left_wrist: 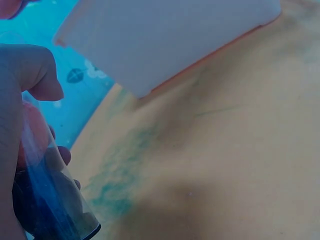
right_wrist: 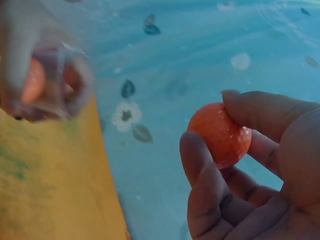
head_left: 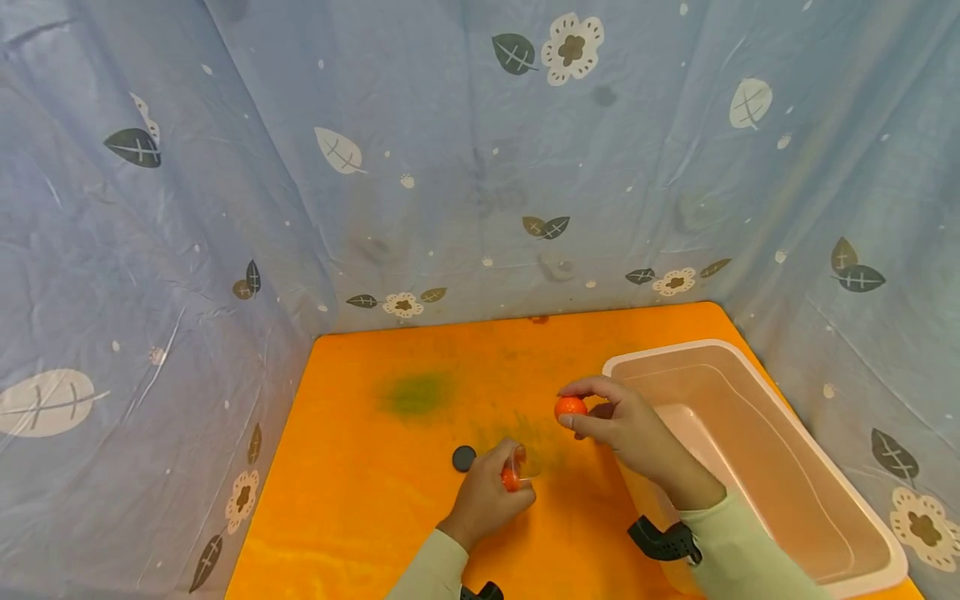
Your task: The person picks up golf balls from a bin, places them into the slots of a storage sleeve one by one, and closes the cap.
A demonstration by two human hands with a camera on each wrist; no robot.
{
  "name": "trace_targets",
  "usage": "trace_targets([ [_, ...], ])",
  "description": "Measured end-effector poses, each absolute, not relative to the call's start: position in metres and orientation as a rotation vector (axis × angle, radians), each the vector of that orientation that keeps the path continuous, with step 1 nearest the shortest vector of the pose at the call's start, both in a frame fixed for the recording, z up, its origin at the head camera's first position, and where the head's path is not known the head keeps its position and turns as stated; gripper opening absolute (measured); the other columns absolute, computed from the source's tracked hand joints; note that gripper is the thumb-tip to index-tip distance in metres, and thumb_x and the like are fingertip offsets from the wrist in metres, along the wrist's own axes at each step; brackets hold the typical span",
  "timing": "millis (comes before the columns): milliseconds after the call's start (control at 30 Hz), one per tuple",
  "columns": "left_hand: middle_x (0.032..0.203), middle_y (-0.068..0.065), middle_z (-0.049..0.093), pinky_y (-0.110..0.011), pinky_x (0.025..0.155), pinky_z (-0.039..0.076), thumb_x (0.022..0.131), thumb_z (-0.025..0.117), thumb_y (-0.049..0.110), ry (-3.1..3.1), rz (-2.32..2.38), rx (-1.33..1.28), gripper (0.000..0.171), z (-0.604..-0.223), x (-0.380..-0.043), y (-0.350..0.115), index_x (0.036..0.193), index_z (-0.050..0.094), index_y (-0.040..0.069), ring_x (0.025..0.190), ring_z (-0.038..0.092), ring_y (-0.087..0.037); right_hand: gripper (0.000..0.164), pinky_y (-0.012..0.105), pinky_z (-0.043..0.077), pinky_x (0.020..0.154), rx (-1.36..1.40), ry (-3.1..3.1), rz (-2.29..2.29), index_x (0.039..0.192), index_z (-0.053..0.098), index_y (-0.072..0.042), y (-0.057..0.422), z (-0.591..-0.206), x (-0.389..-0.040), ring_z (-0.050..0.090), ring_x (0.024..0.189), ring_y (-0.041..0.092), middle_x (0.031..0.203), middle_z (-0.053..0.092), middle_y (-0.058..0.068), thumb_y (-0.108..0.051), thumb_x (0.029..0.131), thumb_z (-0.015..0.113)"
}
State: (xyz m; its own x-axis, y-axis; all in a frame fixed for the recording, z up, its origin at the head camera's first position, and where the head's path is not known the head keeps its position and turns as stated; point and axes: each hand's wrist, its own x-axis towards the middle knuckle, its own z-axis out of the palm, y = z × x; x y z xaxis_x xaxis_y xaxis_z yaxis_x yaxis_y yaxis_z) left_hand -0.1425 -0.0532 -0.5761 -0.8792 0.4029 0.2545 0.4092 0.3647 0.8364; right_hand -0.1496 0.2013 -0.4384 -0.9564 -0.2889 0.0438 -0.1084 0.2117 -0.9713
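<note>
My right hand (head_left: 637,429) pinches an orange dimpled ball (head_left: 572,407), which looks like a golf ball, between thumb and fingertips above the table. The right wrist view gives this ball (right_wrist: 220,135) up close. To its left and nearer to me, my left hand (head_left: 483,496) grips a clear tube (left_wrist: 65,195) lying tilted in its fingers. Inside the tube is another orange ball (head_left: 510,478); something dark blue shows further down, too unclear to name. A round black disc, perhaps a lid (head_left: 463,458), lies on the table beside the left hand.
A large pale pink plastic bin (head_left: 712,387) stands on the right side of the orange table (head_left: 337,433), close to my right forearm. Blue patterned curtains (head_left: 450,167) enclose the table at the back and both sides. Green smudges mark the tabletop.
</note>
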Motion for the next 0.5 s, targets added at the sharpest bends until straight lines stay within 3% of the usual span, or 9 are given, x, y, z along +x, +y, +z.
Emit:
trace_targets([
  [267, 0.073, 0.008, 0.045, -0.023, 0.056, 0.036, 0.082, 0.082, 0.0, -2.563, -1.577, -0.801, 0.039, -0.575, -0.144, -0.052, 0.112, 0.061, 0.014, 0.059, 0.039, -0.004, 0.029, 0.033, 0.059, 0.074, -0.456, 2.313, -1.757, 0.128, 0.069, -0.005, 0.178, -0.45, -0.144, 0.068, 0.078, 0.027, 0.124, 0.065, 0.015, -0.013, 0.102, 0.079],
  [500, 0.079, 0.009, 0.05, -0.023, 0.059, 0.04, 0.08, 0.082, 0.002, -2.51, -1.55, -0.835, 0.041, -0.576, -0.145, -0.052, 0.112, 0.063, 0.019, 0.065, 0.045, -0.005, 0.025, 0.03, 0.055, 0.07, -0.611, 2.428, -1.615, 0.122, 0.073, -0.007, 0.165, -0.463, -0.142, 0.062, 0.071, 0.024, 0.116, 0.065, 0.008, -0.008, 0.098, 0.082],
])
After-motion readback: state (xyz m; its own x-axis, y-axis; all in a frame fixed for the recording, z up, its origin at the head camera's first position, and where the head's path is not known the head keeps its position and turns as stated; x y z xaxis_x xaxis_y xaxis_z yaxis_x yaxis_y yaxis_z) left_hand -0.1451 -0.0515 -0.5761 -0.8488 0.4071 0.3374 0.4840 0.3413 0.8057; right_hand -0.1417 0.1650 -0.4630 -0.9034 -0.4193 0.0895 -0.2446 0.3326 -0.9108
